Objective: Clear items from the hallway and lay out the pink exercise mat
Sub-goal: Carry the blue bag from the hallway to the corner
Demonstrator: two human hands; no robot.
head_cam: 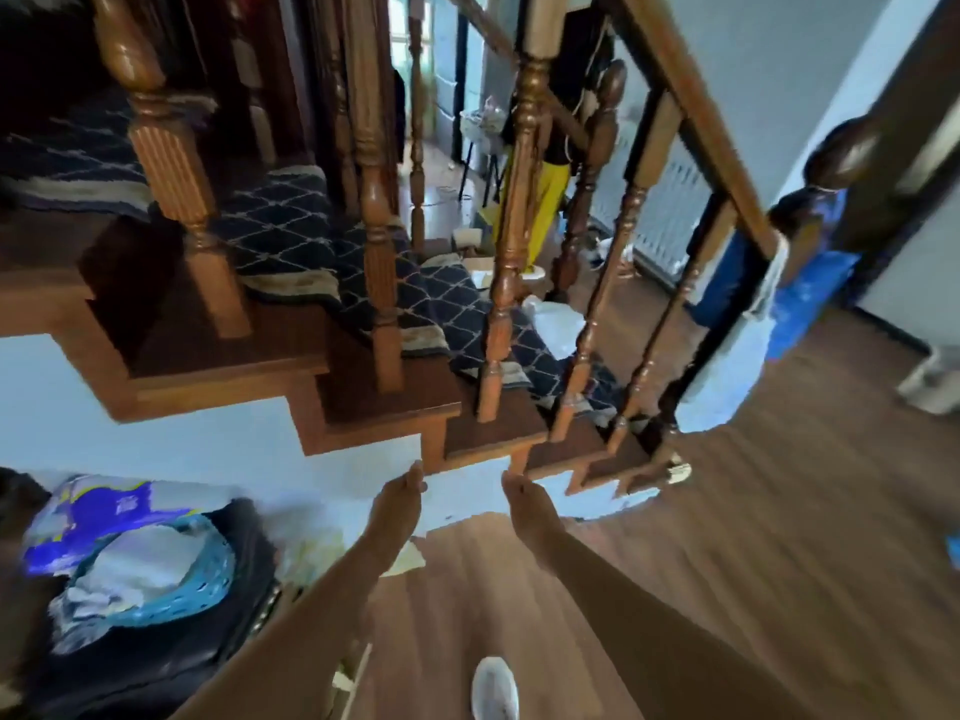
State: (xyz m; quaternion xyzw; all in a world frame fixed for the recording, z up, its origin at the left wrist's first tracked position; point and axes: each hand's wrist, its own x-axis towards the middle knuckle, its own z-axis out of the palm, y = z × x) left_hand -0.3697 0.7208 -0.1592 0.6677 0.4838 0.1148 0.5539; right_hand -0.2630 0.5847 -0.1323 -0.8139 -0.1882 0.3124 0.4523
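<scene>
Both my arms reach forward over the wooden hallway floor toward the white side wall of the staircase. My left hand [395, 504] and my right hand [527, 511] are held out with straight fingers and hold nothing; the picture is blurred by motion. At the left a blue woven basket [171, 579] with pale cloths sits on a black bag [218, 636], with a blue and white package [88, 522] behind it. No pink mat is in view.
A wooden staircase [363, 387] with a dark patterned runner and turned balusters fills the middle. Its newel post [831, 163] stands at the right, with a blue bag [810, 298] beside it. Clutter and a person in yellow trousers [545, 200] lie beyond the stairs. My white shoe [493, 691] shows below.
</scene>
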